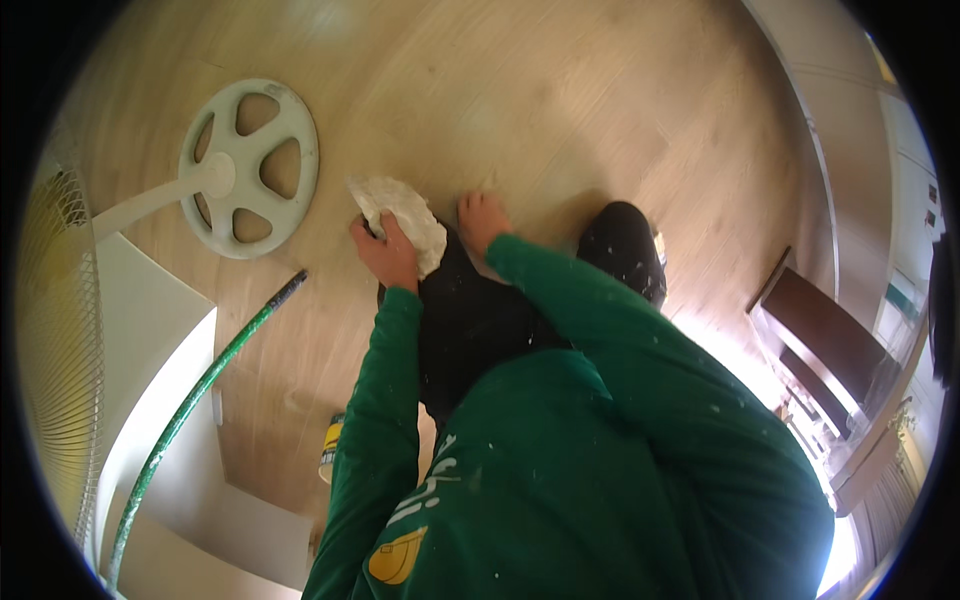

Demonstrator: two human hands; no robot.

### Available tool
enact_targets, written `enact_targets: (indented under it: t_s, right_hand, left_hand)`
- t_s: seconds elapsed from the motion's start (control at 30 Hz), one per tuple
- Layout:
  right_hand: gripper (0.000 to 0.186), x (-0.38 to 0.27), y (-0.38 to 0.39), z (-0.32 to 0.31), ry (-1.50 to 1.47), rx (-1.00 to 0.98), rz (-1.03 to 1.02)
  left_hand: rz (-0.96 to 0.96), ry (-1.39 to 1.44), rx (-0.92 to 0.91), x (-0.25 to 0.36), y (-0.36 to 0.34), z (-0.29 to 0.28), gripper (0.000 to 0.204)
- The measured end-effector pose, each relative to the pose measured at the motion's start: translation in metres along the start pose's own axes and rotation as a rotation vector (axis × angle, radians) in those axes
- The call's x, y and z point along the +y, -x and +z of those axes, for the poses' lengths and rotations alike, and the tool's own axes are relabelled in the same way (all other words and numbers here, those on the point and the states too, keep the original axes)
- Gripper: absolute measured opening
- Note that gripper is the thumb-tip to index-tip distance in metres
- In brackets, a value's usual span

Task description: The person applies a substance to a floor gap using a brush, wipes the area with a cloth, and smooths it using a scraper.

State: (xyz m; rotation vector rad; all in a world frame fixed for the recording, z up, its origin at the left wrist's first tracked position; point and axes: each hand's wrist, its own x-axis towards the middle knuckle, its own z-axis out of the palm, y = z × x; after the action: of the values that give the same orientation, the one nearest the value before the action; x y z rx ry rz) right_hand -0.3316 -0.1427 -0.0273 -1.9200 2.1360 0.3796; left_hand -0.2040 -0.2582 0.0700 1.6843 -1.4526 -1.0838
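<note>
My left hand (388, 255) grips a crumpled off-white rag (408, 208), its thumb and fingers pressing into the folds above my bent knee. The rag hangs out beyond my fingers, close to the wood-look floor (560, 110). To the right of it, my right hand (482, 221) is down at the floor with its fingers curled together. Whatever those fingers hold, if anything, is too small or hidden to make out. Both forearms are in green sleeves, and white specks dot my dark trousers (470, 310).
A pale round fan base (222, 172) stands at the left, its wire-caged fan (60, 370) nearer the rim. A green pole (190, 400) leans beside it. Behind my left arm is a yellow-labelled can (330, 447). Dark brown furniture (825, 335) stands at the right.
</note>
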Motion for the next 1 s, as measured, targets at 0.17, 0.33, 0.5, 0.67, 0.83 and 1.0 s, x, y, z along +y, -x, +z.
enact_targets:
  t_s: [0.17, 0.33, 0.5, 0.67, 0.83, 1.0]
  right_hand:
    - [0.04, 0.02, -0.039, -0.013, -0.05, -0.048, 0.057]
    - [0.04, -0.001, -0.014, -0.025, -0.117, -0.177, -0.046]
    - [0.036, 0.027, -0.048, -0.035, -0.115, -0.021, 0.198]
    - [0.036, 0.044, -0.043, -0.039, -0.055, -0.121, 0.184]
    - [0.043, 0.09, -0.056, -0.037, 0.088, -0.139, 0.162]
    - [0.041, 0.082, -0.051, -0.037, -0.145, -0.173, 0.159]
  left_hand:
    - [-0.021, -0.005, 0.001, 0.005, -0.004, -0.002, 0.042]
    - [-0.077, 0.038, 0.019, -0.006, -0.006, -0.01, 0.039]
    - [-0.009, 0.024, 0.013, 0.011, -0.005, -0.005, 0.039]
    - [-0.049, 0.029, -0.009, 0.003, -0.003, -0.01, 0.039]
    - [0.027, 0.021, 0.034, 0.003, -0.003, -0.007, 0.04]
    - [-0.019, 0.017, 0.027, 0.004, -0.005, -0.005, 0.038]
